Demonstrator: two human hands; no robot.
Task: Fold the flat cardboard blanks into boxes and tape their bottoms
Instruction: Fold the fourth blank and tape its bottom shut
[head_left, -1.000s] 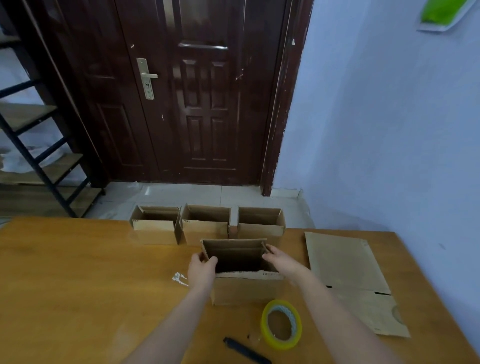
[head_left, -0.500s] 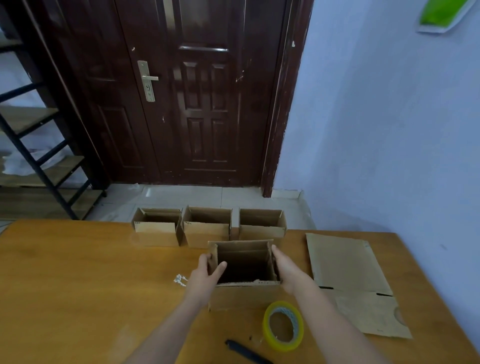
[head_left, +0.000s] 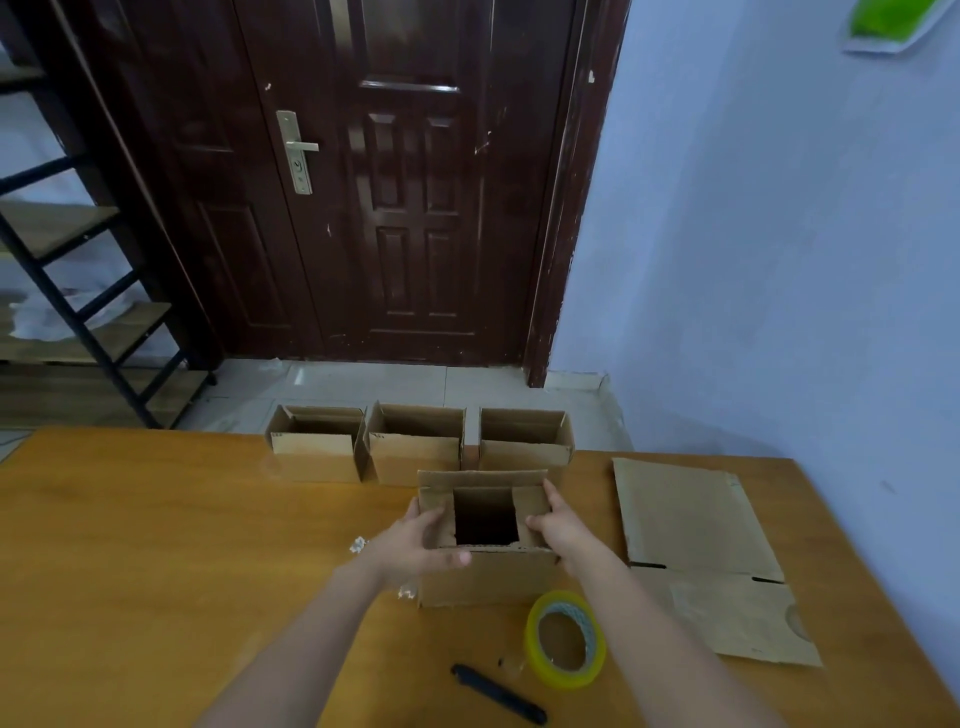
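Observation:
A cardboard box (head_left: 488, 577) stands on the wooden table (head_left: 156, 545) in front of me, its upper opening facing up. Both short side flaps are pressed inward over the opening, while the far long flap stands upright. My left hand (head_left: 421, 540) holds down the left flap and grips the box's left side. On the other side, my right hand (head_left: 563, 530) pushes the right flap down. A roll of yellow tape (head_left: 566, 640) lies just in front of the box. A flat cardboard blank (head_left: 691, 525) lies to the right.
Three folded open boxes (head_left: 317, 457) (head_left: 415, 452) (head_left: 524, 447) stand in a row at the table's far edge. A black pen-like tool (head_left: 498, 693) lies near the tape. Small white scraps (head_left: 357, 544) lie left of the box. Beyond are a dark door (head_left: 410, 182) and stairs (head_left: 78, 312).
Both hands moved from the box's upper rim onto its side flaps and folded them inward over the opening. The box shifted slightly towards the far row.

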